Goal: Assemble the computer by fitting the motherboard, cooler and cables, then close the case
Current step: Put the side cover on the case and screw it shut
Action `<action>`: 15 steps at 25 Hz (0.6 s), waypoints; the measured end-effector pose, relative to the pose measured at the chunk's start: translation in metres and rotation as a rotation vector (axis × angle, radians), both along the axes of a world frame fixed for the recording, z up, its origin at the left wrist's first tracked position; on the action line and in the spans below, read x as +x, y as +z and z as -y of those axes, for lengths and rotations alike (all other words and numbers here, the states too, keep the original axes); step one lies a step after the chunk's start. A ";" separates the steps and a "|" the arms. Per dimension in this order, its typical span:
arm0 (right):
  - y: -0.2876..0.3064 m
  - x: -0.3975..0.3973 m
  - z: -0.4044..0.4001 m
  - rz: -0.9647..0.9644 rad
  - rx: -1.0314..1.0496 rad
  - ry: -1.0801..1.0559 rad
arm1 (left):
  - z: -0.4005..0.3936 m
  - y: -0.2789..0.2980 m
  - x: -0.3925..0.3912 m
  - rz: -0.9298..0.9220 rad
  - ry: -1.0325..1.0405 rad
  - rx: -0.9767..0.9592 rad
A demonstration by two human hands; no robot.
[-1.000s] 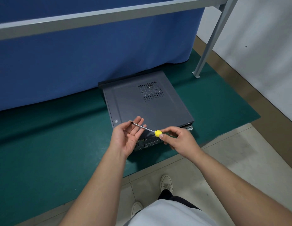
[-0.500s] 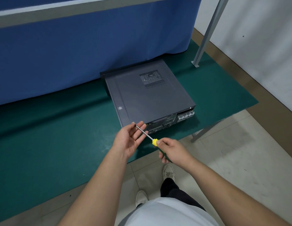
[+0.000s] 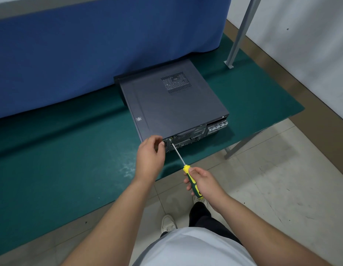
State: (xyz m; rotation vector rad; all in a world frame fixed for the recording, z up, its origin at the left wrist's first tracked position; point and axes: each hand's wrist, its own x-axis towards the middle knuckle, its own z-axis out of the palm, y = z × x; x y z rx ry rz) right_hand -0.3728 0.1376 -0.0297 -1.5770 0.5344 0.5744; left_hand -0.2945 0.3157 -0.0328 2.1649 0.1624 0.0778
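A dark grey computer case [image 3: 166,104] lies flat on the green mat [image 3: 71,150] with its side panel on and its rear ports facing me. My right hand [image 3: 205,182] grips the yellow-green handle of a screwdriver [image 3: 178,154]. Its tip touches the case's rear edge near the left corner. My left hand [image 3: 150,156] is at that same corner, fingers curled, thumb right beside the tip. Whatever it may pinch there is hidden by the hand.
A blue cloth [image 3: 90,54] hangs behind the case. A grey metal post [image 3: 237,35] stands on the mat at the back right. The mat's front edge runs close under my hands, with a table leg [image 3: 235,148] and tiled floor [image 3: 281,189] below.
The screwdriver has swung from lying across my left palm to pointing at the case's rear edge. My left hand turned over and went to the corner. The view tilted down.
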 end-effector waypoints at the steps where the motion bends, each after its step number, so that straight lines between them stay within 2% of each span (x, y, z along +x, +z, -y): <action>1: 0.000 0.001 0.000 -0.012 -0.001 -0.006 | -0.003 -0.003 0.007 0.071 -0.108 0.213; 3: -0.001 0.003 0.001 -0.028 -0.001 -0.008 | -0.009 -0.009 0.018 0.022 -0.303 0.527; 6: -0.005 0.006 -0.001 -0.040 0.005 -0.024 | -0.014 -0.024 0.014 -0.085 -0.439 0.744; 15: -0.011 0.011 -0.004 -0.053 0.023 -0.074 | -0.014 -0.028 0.009 -0.112 -0.452 0.817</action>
